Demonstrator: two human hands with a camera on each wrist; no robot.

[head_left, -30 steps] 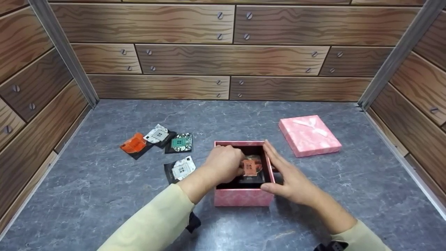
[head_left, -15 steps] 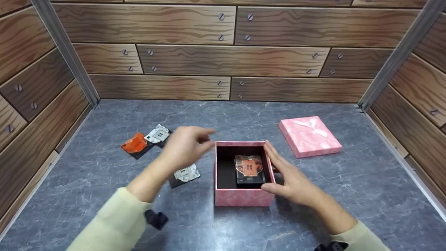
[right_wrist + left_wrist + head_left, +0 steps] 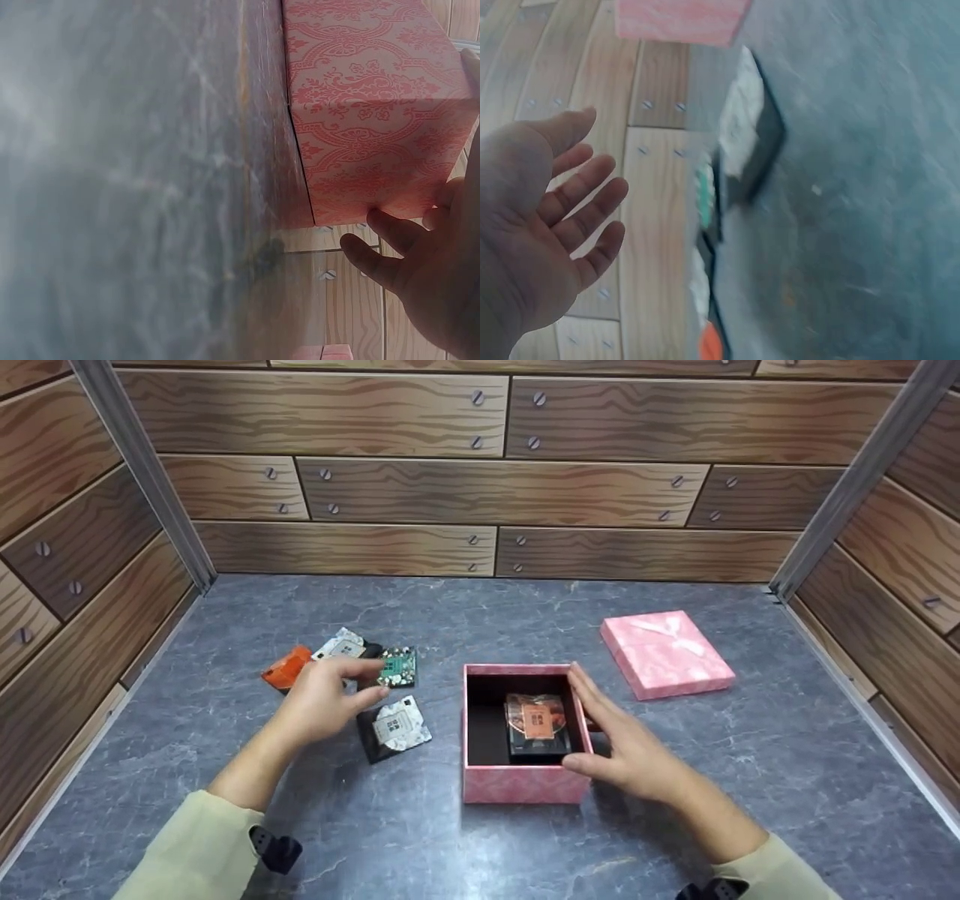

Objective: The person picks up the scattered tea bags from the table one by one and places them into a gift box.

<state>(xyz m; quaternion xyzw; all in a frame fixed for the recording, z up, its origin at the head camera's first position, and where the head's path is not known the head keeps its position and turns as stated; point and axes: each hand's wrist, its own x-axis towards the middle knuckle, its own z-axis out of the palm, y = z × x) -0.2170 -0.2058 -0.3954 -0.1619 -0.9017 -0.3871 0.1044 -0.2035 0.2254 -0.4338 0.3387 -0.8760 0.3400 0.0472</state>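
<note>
My left hand (image 3: 326,701) hangs above the left group of small square sachets with its fingers parted and holds nothing; the left wrist view shows its palm bare. Below it lie a black-and-white sachet (image 3: 399,727), a green one (image 3: 397,666), another white one (image 3: 341,645) and an orange one (image 3: 287,667), partly hidden by the hand. My right hand (image 3: 630,750) rests against the right side of a pink box (image 3: 525,786), thumb by the near corner and fingers stretched along the wall. Inside the box, on its right side, lies a sachet with an orange label (image 3: 537,724).
The pink lid (image 3: 667,652) with a white bow lies on the grey marbled table (image 3: 480,855), right of and behind the box. Wood-patterned walls (image 3: 495,487) enclose the table at the back and both sides.
My left hand has come out of the box and moved left over the sachets. The near white sachet has turned slightly. My right hand has stayed at the box.
</note>
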